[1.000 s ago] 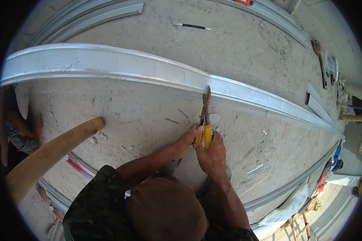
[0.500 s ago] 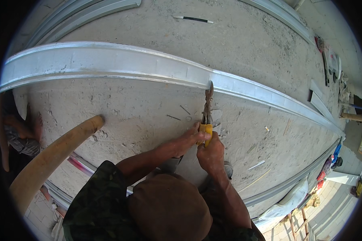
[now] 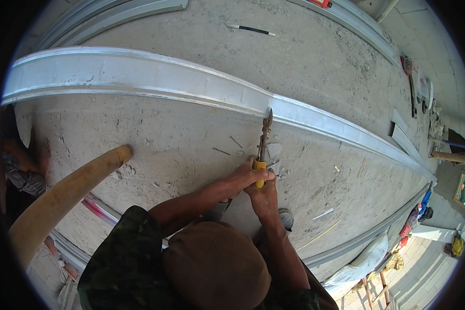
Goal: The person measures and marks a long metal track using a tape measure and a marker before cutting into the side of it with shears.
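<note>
Both my hands are on a pair of tin snips (image 3: 264, 142) with rusty jaws and yellow handles. My left hand (image 3: 247, 175) wraps the handles from the left, and my right hand (image 3: 264, 199) grips them from the right and below. The handles are pressed close together. The tips of the jaws meet the near edge of a long galvanized metal channel (image 3: 150, 75) lying across the floor. At that spot a seam crosses the channel, and a narrower-looking channel section (image 3: 336, 124) continues right. Whether the jaws have cut into the metal cannot be made out.
A thick wooden pole (image 3: 72, 191) rises at the left, near another person's arm (image 3: 23, 157). A black-and-white marker (image 3: 250, 30) lies beyond the channel. More metal channels (image 3: 119, 20) lie at the far left. Small offcuts (image 3: 222, 151) and a white stick (image 3: 323, 214) litter the dusty floor.
The snips' handles have come closer together as my hands squeezed. My right hand has shifted slightly left and down in the picture. The whole view has moved a little.
</note>
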A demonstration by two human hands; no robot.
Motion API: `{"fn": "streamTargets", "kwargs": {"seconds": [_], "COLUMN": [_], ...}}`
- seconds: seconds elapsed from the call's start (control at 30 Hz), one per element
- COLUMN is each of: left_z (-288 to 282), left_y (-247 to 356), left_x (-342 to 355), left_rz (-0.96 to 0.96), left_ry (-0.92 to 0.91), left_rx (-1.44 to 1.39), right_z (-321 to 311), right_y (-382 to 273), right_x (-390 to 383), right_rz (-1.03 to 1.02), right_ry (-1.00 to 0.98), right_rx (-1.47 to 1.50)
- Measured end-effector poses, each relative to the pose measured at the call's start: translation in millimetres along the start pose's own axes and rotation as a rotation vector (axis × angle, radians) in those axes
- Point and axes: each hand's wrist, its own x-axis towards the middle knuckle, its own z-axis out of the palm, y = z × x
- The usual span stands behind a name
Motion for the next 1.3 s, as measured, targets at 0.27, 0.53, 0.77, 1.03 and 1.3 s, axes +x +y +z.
{"fn": "streamTargets", "kwargs": {"seconds": [0.27, 0.53, 0.77, 1.03, 1.3], "left_z": [-9, -5, 7, 8, 4], "left_y": [14, 10, -10, -16, -10], "left_x": [-11, -4, 2, 4, 6], "left_rz": [-0.005, 0.009, 0.077, 0.124, 0.120], "left_ry": [-0.042, -0.071, 0.047, 0.162, 0.144], "left_rx": [0.122, 0.040, -0.180, 0.010, 0.048], "right_z": [-30, -29, -20, -14, -25], "right_y": [-40, -24, 5, 30, 15], "right_x": [3, 7, 11, 10, 12], "right_rz": [0.420, 0.341, 0.232, 0.150, 0.150], "right_ry": [-0.449, -0.459, -0.379, -0.382, -0.359], "right_rx": [0.302, 0.389, 0.409, 0.415, 0.173]}}
